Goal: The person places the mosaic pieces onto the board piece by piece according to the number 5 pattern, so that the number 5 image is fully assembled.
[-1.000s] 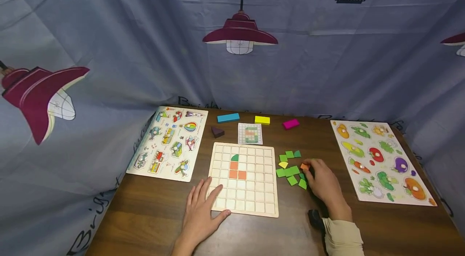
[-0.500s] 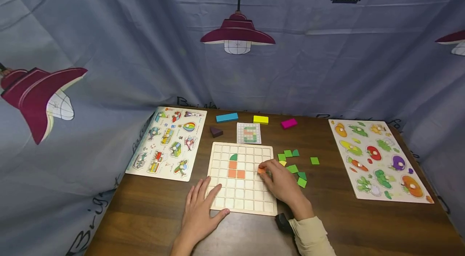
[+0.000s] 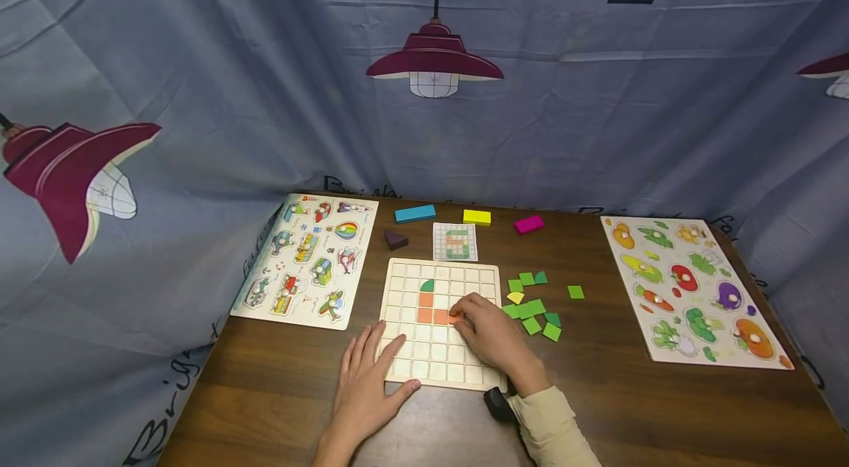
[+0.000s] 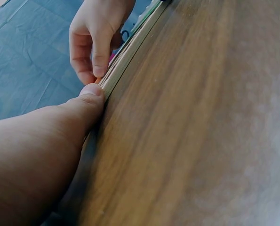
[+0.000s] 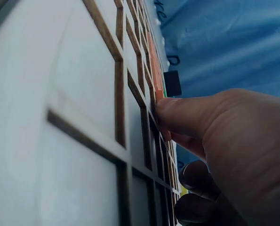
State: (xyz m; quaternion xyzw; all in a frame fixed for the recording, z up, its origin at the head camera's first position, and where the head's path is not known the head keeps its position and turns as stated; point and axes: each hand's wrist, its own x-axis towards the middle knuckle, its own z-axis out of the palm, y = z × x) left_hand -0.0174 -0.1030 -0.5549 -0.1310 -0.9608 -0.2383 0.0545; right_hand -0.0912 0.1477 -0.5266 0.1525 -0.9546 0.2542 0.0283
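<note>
My right hand (image 3: 489,334) pinches an orange square tile (image 5: 159,96) between thumb and fingers, low over the pale wooden grid board (image 3: 474,277). The tile is right beside the end of an L of orange tiles (image 3: 424,315) set in the board's cells. Above that L sits a green quarter-round tile (image 3: 427,285). My left hand (image 3: 368,382) rests with spread, straight fingers on the board's lower left edge. In the left wrist view its thumb (image 4: 91,92) lies along the board's side.
Loose green tiles (image 3: 533,307) and a yellow one (image 3: 515,297) lie right of the board. Behind it is a printed pattern card (image 3: 455,241), with blue (image 3: 414,213), yellow (image 3: 477,217), magenta (image 3: 529,225) and dark (image 3: 396,239) blocks around. Picture puzzles flank both sides (image 3: 312,246).
My right hand has carried the orange tile left from the loose tiles to the middle of the board. A lone green square on the right has come into view. My left hand stays put.
</note>
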